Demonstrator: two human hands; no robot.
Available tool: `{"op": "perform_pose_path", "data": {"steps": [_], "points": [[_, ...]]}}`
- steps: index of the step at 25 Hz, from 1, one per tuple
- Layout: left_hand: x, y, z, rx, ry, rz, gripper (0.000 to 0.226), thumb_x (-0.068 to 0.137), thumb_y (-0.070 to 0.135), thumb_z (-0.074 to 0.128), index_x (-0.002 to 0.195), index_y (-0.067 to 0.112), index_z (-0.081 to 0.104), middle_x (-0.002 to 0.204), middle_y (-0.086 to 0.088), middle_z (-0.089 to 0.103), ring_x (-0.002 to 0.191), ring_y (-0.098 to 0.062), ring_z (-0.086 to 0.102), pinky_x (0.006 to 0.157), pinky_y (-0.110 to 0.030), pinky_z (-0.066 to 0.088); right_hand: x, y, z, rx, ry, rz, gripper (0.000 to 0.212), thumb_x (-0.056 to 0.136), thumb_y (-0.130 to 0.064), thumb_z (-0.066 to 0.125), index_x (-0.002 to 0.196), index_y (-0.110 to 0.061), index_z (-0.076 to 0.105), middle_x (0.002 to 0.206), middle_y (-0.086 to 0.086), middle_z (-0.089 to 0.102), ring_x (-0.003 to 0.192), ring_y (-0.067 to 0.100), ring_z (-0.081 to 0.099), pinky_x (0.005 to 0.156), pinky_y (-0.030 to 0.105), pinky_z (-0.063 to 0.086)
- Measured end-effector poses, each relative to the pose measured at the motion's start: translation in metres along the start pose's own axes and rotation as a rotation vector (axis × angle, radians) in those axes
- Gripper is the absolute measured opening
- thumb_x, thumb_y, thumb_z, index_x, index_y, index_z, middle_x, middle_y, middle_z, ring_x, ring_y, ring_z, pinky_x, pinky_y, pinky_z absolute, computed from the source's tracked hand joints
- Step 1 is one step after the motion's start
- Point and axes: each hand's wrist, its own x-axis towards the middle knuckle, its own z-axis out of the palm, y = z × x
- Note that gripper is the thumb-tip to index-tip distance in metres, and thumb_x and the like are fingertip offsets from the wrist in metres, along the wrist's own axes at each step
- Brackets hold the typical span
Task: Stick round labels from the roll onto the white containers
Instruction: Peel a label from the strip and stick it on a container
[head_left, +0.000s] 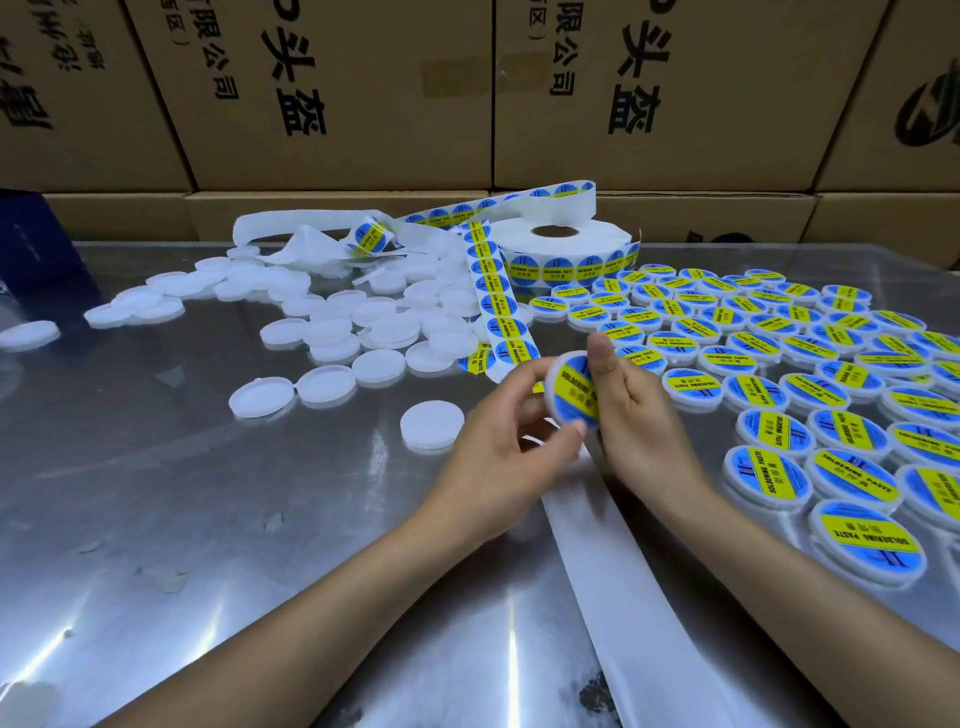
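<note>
Just in front of the label roll (558, 249), and below the tail of its unwound strip (493, 291), both hands hold one white container (571, 387) clear of the surface (208, 519). The container is tilted up on edge, its labelled face turned toward the right hand (631, 415). The right thumb lies across the upper part of that face, and the remaining right fingers (618, 447) are curled behind the rim. The left hand (498, 447) grips the opposite edge, its fingers bent round the lower and left rim. Both sets of fingers are thus closed on the container, neither free.

The label's yellow band runs top to bottom across the tilted face. In my judgement the label is already seated and is being pressed flat. The next move would then be to set the piece down.

To the right of the roll lie the finished, labelled containers (779, 338) in close rows. The right hand is the nearer to them, so it is the better placed to set the piece down. To the left of the roll lie the bare white containers (363, 327), loosely heaped, with a few stragglers nearer the left hand.

Spent backing paper (613, 561) trails from under the hands toward the near edge of the surface. The surface is reflective metal. Cardboard cartons (337, 93) stand stacked behind the roll.
</note>
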Motion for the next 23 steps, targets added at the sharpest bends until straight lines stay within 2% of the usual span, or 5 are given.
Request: {"op": "perform_pose_path", "data": {"steps": [5,10,16,20,23], "points": [[0.014,-0.005,-0.019,0.125,0.201,-0.024,0.021,0.097,0.012,0.048,0.111,0.018,0.062,0.073,0.013,0.062,0.059,0.004,0.052,0.059,-0.013,0.04,0.0,0.006,0.001,-0.255,-0.117,-0.05,0.04,0.086,-0.057,0.052,0.077,-0.019,0.061,0.053,-0.005,0.063,0.052,0.009,0.06,0.054,0.021,0.042],[0.01,-0.013,-0.031,0.662,0.069,0.008,0.026,0.095,0.03,0.051,0.119,0.026,0.06,0.089,0.006,0.067,0.077,-0.007,0.056,0.075,-0.028,0.046,0.008,0.015,-0.005,-0.136,-0.109,0.059,0.02,0.087,-0.037,0.063,0.087,-0.017,0.062,0.063,-0.007,0.065,0.054,0.01,0.06,0.052,0.023,0.044],[0.007,-0.015,-0.042,1.203,-0.052,-0.162,0.047,0.091,0.046,0.048,0.133,0.026,0.044,0.137,0.006,0.043,0.127,-0.019,0.038,0.102,-0.039,0.036,0.013,0.019,-0.029,-0.916,-0.073,0.159,0.052,0.087,-0.063,0.042,0.123,-0.026,0.053,0.101,0.005,0.068,0.103,0.027,0.059,0.077,0.036,0.044],[0.004,-0.018,-0.041,1.261,-0.053,-0.49,0.069,0.088,0.067,0.032,0.144,0.026,0.025,0.154,0.0,0.012,0.139,-0.028,0.016,0.108,-0.059,0.021,0.011,0.008,-0.03,-0.916,-0.001,-0.009,0.028,0.091,-0.051,0.045,0.103,-0.031,0.061,0.089,-0.003,0.066,0.094,0.024,0.059,0.066,0.031,0.038],[0.004,-0.022,-0.042,1.235,-0.141,-0.505,0.069,0.091,0.063,0.025,0.148,0.023,0.019,0.158,-0.004,0.007,0.144,-0.029,0.008,0.115,-0.05,0.012,0.009,0.007,-0.024,-0.9,-0.153,-0.094,0.019,0.091,-0.041,0.05,0.095,-0.031,0.065,0.094,-0.007,0.061,0.094,0.017,0.056,0.071,0.032,0.044]]}}
